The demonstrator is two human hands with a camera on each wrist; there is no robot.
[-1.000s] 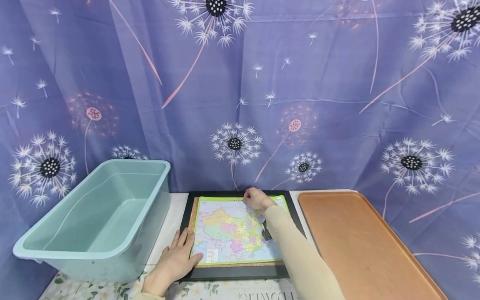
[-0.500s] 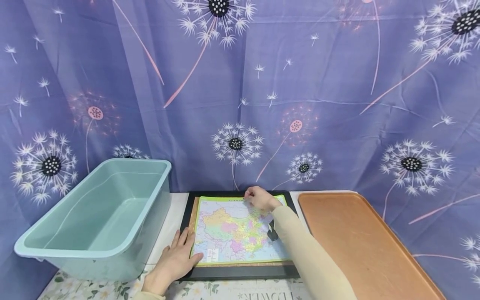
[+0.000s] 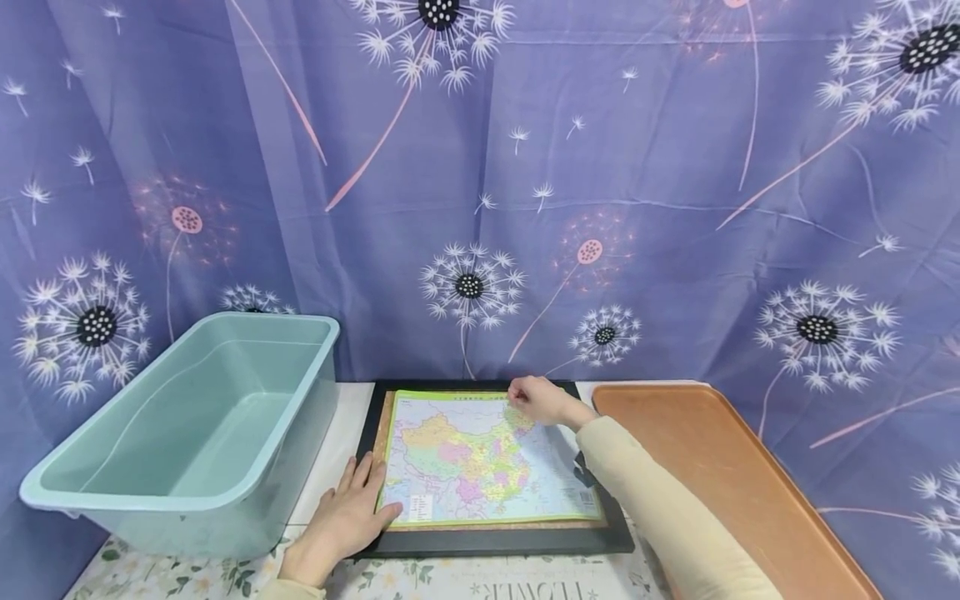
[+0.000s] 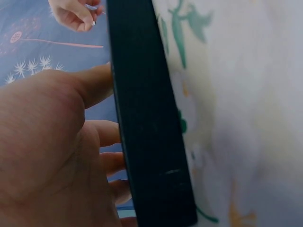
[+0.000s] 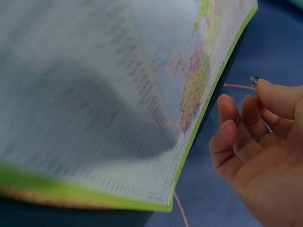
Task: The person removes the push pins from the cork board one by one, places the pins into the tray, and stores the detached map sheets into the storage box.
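A colourful map with a green border lies on a black-framed cork board. My left hand rests with spread fingers over the board's left side, its thumb near the map's lower-left edge. In the left wrist view that hand is behind the black frame. Near the map's upper right, my right hand has curled fingers. In the right wrist view, thumb and index finger of the right hand pinch a small shiny metal tack, partly hidden by the fingertips.
A deep pale-green plastic tub stands left of the board. To the right lies a shallow brown tray. Behind hangs a purple dandelion-print curtain. A flowered cloth covers the table's front.
My right hand has moved right along the map's top edge, with the forearm swinging right and uncovering more of the map. The left hand stays in place.
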